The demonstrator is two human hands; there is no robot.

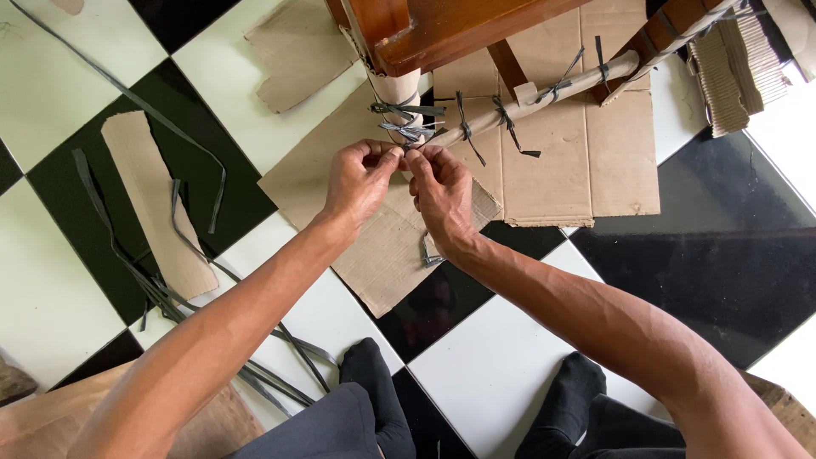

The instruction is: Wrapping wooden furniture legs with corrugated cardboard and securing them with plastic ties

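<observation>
Head view: both hands pinch a grey plastic strap [406,129] at the cardboard-wrapped furniture leg [399,93], 12 o'clock above the checkered floor [501,365]. Left hand [361,178] and right hand [440,191] each clamp a strap end; judged best pulled evenly, tight against the wrap.

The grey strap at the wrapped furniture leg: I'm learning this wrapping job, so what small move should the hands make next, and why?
Probably pull the two ends apart to cinch the tie. The left hand and right hand each pinch the grey strap just below the cardboard-wrapped leg, where it loops untidily, while the ties on the wrapped rail sit knotted.
</observation>
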